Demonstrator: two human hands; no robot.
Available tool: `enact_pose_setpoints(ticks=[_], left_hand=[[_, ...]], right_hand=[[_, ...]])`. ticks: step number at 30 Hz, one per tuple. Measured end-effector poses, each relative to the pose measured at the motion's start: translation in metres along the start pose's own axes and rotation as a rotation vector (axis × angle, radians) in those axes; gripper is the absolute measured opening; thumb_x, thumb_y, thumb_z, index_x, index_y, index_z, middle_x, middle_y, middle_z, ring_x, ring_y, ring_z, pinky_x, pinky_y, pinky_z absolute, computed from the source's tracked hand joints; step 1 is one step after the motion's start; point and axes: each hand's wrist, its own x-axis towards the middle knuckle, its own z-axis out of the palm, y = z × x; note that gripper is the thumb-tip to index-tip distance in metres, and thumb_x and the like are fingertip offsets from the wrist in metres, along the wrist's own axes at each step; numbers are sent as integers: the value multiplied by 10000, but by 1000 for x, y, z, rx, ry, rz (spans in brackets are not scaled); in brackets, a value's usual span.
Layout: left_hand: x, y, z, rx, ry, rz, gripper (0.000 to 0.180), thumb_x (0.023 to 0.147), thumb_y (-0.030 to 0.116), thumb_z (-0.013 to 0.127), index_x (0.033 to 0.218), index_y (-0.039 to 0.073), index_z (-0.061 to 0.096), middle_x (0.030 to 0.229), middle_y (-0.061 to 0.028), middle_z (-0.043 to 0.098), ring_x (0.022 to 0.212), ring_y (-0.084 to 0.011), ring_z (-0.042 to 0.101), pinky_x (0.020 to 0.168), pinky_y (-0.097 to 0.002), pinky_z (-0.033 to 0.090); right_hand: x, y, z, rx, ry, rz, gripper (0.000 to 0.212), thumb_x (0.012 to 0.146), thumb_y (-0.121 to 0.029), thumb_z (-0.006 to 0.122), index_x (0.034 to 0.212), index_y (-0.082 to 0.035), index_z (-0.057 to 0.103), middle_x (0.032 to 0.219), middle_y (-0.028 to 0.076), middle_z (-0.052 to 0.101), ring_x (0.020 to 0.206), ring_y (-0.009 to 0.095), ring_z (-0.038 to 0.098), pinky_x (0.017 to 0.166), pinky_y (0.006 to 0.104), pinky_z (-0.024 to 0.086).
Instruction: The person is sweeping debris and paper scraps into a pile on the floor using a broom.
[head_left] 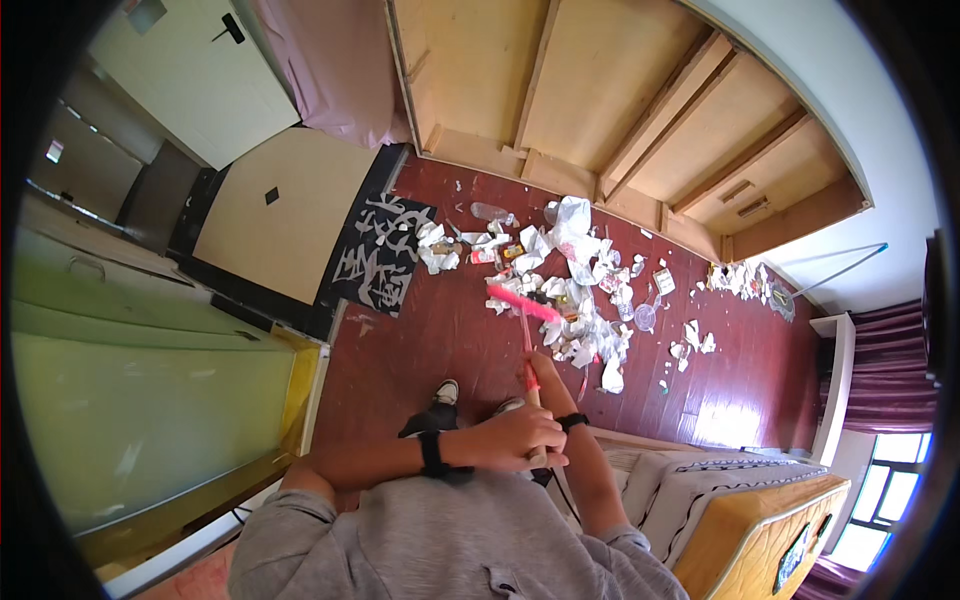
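Note:
Both hands hold one broom with a pink bristle head (525, 302) and a pale handle end. My left hand (535, 435) is closed round the handle near its top, close to my body. Further down the shaft, my right hand (539, 371) is wrapped round it. The bristles rest at the near left edge of a wide heap of litter (575, 290) on the dark red floor. White crumpled paper makes up much of the heap, along with a clear plastic bottle (490, 213), a white plastic bag (573, 225) and a clear round lid (645, 317).
A wooden bed frame (640, 90) stands tilted beyond the litter. More paper (738, 280) lies by the wall at right, beside a long-handled tool (835, 270). Mattresses (760, 520) are at lower right. A black-and-white mat (380, 250) and an open door (200, 75) are at left.

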Motion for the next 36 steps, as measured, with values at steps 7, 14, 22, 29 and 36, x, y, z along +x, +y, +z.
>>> enact_pose_setpoints(ticks=[7, 14, 22, 29, 36], left_hand=[[11, 30, -18, 216, 301, 3, 161, 766, 172, 710, 738, 96, 570, 722, -56, 572, 684, -251, 552, 642, -375, 435], [-6, 38, -45, 394, 447, -178, 194, 711, 161, 760, 759, 87, 587, 757, -57, 549, 788, -279, 564, 741, -395, 455], [-9, -71, -143, 551, 691, -367, 229, 719, 132, 741, 707, 56, 525, 727, -79, 518, 770, -291, 544, 733, -417, 443], [-4, -254, -251, 462, 566, -463, 165, 718, 173, 713, 719, 73, 582, 758, -87, 581, 794, -292, 573, 711, -396, 439], [56, -294, -251, 485, 348, -219, 145, 656, 258, 714, 683, 141, 632, 724, -31, 617, 682, -230, 597, 647, -405, 437]], right_hand=[[-62, -97, 86, 206, -356, 123, 219, 826, -23, 548, 948, -146, 415, 680, 31, 440, 539, 164, 510, 440, 306, 450], [-77, -128, 158, -229, -698, 84, 260, 829, 8, 512, 1039, -115, 421, 721, 28, 463, 564, 141, 522, 471, 278, 448], [54, -198, 262, -466, -848, 30, 297, 829, -30, 525, 1107, -102, 448, 772, 43, 514, 637, 145, 552, 525, 308, 479], [269, -206, 248, -454, -1076, -283, 204, 948, -190, 491, 1126, -93, 507, 843, -9, 532, 721, 86, 495, 622, 241, 441], [244, -244, 216, -159, -862, 127, 410, 968, -211, 465, 1363, -105, 437, 828, -24, 505, 717, 88, 455, 631, 233, 421]])
